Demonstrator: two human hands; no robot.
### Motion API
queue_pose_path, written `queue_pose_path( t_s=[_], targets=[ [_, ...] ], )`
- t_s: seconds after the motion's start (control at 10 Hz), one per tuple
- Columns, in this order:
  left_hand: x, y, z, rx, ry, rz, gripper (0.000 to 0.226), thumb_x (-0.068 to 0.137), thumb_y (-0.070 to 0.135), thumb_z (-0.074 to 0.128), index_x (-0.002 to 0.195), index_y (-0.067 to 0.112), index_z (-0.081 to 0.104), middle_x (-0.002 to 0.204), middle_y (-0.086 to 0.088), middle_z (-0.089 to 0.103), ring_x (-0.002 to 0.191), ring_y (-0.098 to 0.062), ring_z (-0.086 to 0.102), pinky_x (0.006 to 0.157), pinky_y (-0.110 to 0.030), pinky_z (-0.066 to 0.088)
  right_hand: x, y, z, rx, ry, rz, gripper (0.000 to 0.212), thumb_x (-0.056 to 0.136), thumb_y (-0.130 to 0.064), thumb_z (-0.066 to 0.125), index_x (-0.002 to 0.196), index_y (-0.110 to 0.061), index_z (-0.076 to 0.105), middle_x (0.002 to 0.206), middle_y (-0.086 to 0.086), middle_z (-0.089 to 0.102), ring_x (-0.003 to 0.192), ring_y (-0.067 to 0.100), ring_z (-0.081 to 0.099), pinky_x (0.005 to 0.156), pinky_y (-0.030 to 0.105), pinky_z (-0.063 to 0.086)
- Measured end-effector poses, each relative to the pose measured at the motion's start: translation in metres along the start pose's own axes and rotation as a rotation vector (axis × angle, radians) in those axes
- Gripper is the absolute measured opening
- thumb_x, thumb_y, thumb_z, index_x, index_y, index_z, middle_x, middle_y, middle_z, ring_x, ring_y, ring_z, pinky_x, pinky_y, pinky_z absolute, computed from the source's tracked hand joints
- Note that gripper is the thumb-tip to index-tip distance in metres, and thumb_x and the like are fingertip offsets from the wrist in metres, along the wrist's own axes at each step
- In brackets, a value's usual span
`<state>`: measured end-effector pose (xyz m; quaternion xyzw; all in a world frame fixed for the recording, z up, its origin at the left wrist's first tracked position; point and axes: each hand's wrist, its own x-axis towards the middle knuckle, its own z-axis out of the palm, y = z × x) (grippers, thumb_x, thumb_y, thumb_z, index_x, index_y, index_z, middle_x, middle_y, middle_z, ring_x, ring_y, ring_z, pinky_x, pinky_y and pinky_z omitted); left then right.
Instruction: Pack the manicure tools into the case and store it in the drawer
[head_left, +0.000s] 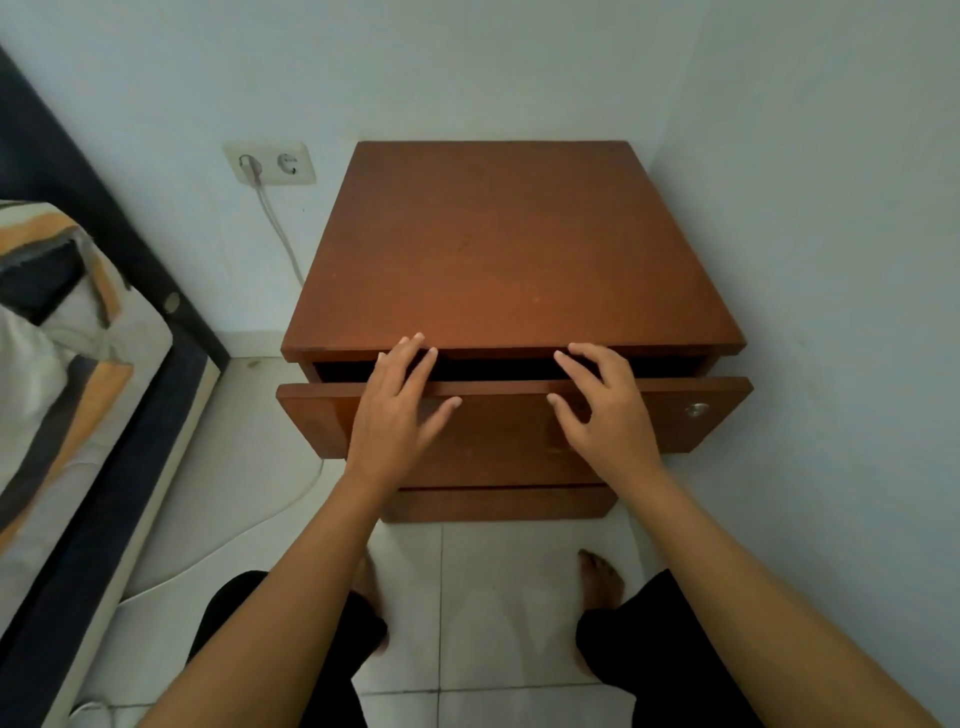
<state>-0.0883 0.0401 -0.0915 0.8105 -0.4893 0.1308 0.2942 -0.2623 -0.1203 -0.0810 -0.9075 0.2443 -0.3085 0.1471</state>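
A brown wooden nightstand (498, 249) stands against the wall, its top bare. Its upper drawer (675, 415) is pulled out a little, leaving a dark narrow gap under the top. My left hand (397, 415) lies flat on the drawer's front edge with fingers spread, fingertips over the gap. My right hand (602, 410) rests on the same edge further right, fingers apart and empty. The drawer's inside is too dark to see. No manicure case or tools are visible.
A round metal lock (697, 410) sits at the drawer front's right end. A lower drawer (498, 501) is closed. A bed with striped bedding (57, 332) fills the left. A wall socket (270, 162) holds a plug with a white cable (280, 234). My bare feet stand on white tiles.
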Motion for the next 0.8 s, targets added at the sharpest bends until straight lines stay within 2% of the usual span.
queue_pose_path(
  t_s=[0.1,0.2,0.3,0.5,0.6,0.7,0.8],
  targets=[
    [0.013,-0.007,0.005,0.088,-0.032,0.026,0.056,0.088,0.04,0.06,0.133,0.009,0.049,0.142,-0.012,0.045,0.136,-0.026,0.035,0.114,-0.038,0.019,0.012,0.007,0.006,-0.053,-0.019,-0.023,0.043,0.087,-0.02,0.062,0.127,-0.008,0.054,0.127,0.011,0.056,0.124,0.025,0.047,0.105,0.034,0.039],
    [0.018,-0.01,0.012,0.172,0.001,0.025,0.05,0.087,0.039,0.061,0.129,0.013,0.052,0.136,-0.009,0.052,0.132,-0.023,0.038,0.112,-0.035,0.018,0.019,0.01,0.012,-0.101,0.036,-0.015,0.037,0.086,-0.022,0.062,0.121,-0.011,0.058,0.12,0.008,0.06,0.117,0.022,0.048,0.097,0.036,0.043],
    [0.019,-0.007,0.019,0.188,0.075,0.002,0.043,0.085,0.033,0.064,0.122,0.012,0.055,0.128,-0.009,0.056,0.125,-0.024,0.044,0.107,-0.036,0.023,0.023,0.009,0.016,-0.143,0.09,0.013,0.03,0.083,-0.022,0.063,0.112,-0.015,0.06,0.114,0.006,0.061,0.111,0.018,0.043,0.089,0.037,0.044],
    [0.026,0.005,0.016,0.207,0.045,-0.097,0.035,0.084,0.026,0.064,0.116,0.013,0.056,0.124,-0.01,0.056,0.119,-0.028,0.049,0.101,-0.04,0.032,0.032,0.002,0.015,-0.194,0.077,0.057,0.025,0.079,-0.02,0.066,0.104,-0.017,0.06,0.109,0.005,0.062,0.105,0.024,0.05,0.085,0.037,0.045],
    [0.026,0.008,0.008,0.208,-0.065,-0.103,0.041,0.086,0.029,0.062,0.123,0.014,0.052,0.131,-0.009,0.05,0.126,-0.027,0.043,0.107,-0.04,0.027,0.029,-0.006,0.007,-0.186,-0.002,0.08,0.029,0.081,-0.018,0.064,0.109,-0.015,0.059,0.113,0.006,0.06,0.109,0.028,0.051,0.089,0.039,0.045],
    [0.029,0.013,-0.011,0.143,-0.27,-0.127,0.06,0.088,0.036,0.06,0.139,0.015,0.036,0.148,-0.007,0.034,0.14,-0.025,0.025,0.115,-0.04,0.015,0.029,-0.02,-0.009,-0.176,-0.179,0.137,0.042,0.085,-0.019,0.06,0.125,-0.013,0.05,0.13,0.005,0.051,0.122,0.026,0.043,0.098,0.039,0.043],
    [0.02,0.024,-0.027,0.111,-0.492,-0.176,0.079,0.088,0.04,0.06,0.149,0.015,0.016,0.159,-0.005,0.01,0.146,-0.022,0.004,0.117,-0.042,0.011,0.015,-0.031,-0.019,-0.182,-0.309,0.207,0.049,0.088,-0.018,0.055,0.134,-0.012,0.043,0.143,0.005,0.04,0.132,0.025,0.034,0.104,0.039,0.039]
  ],
)
